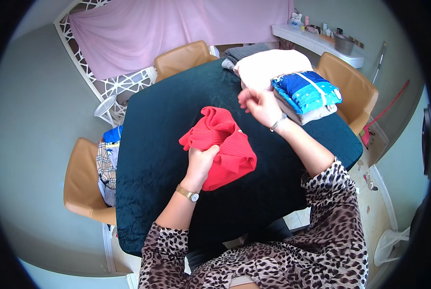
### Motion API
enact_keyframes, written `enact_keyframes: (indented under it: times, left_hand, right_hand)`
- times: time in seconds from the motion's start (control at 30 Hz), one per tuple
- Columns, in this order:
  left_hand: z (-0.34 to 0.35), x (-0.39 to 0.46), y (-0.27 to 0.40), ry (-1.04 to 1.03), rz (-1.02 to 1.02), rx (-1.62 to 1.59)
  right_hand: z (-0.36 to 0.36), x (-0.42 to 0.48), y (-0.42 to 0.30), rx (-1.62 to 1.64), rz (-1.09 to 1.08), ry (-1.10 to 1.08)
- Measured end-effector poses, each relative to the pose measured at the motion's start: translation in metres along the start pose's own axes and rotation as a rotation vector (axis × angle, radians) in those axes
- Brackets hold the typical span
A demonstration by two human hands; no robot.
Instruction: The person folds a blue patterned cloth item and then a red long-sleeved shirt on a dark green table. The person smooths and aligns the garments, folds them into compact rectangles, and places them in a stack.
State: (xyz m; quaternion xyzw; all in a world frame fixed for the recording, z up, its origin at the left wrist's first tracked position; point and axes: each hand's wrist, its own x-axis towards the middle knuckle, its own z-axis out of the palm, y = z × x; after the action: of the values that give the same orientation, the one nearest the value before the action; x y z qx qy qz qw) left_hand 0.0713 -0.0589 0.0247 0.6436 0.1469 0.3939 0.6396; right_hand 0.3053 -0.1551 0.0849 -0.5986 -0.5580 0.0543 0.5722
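Observation:
My left hand [201,160] grips a red ribbed knit garment [233,159], bunched and partly folded, over the middle of a table with a dark teal velvet cloth [157,119]. To the upper right, my right hand [260,106] is raised with bent fingers and holds nothing visible. Just beyond it lie folded clothes: a white piece [277,65], a blue patterned one with a white zip [309,90] on top of grey-brown folded fabric [311,115], and grey striped fabric [249,52] at the back.
Tan chairs stand at the far side [181,57], the right [349,90] and the left [80,180]; the left one holds a heap of clothes [107,162]. Beyond the table are a pink curtain [147,32] and a white wall shelf [309,39] with a grey bucket [343,44].

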Motion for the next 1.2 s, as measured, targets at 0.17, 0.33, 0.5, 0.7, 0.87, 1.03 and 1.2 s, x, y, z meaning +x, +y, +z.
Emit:
enact_keyframes:
  times: [0.17,0.33,0.5,0.7,0.87,1.03,1.2]
  left_hand:
    - [-0.003,-0.001,0.006,-0.037,-0.037,-0.093]
    - [-0.017,-0.002,0.01,-0.16,-0.123,-0.148]
    - [-0.042,0.007,0.004,-0.302,-0.218,-0.283]
    - [-0.027,0.006,0.016,-0.2,-0.256,-0.283]
    - [-0.013,0.006,0.014,-0.199,-0.157,-0.051]
    - [0.007,0.002,0.019,-0.271,0.04,0.336]
    - [0.023,-0.014,0.02,-0.249,0.17,0.528]
  right_hand:
    - [0.059,-0.047,0.051,0.54,-0.005,-0.038]
    - [0.072,-0.055,0.053,0.082,-0.295,-0.062]
    - [0.072,-0.059,0.055,0.159,-0.152,-0.069]
    - [0.077,-0.059,0.025,0.1,-0.038,-0.03]
    - [0.075,-0.051,0.022,-0.135,-0.223,0.037]
    - [0.07,-0.033,0.021,-0.136,-0.179,-0.096]
    - [0.07,-0.033,0.028,0.008,-0.072,-0.105]
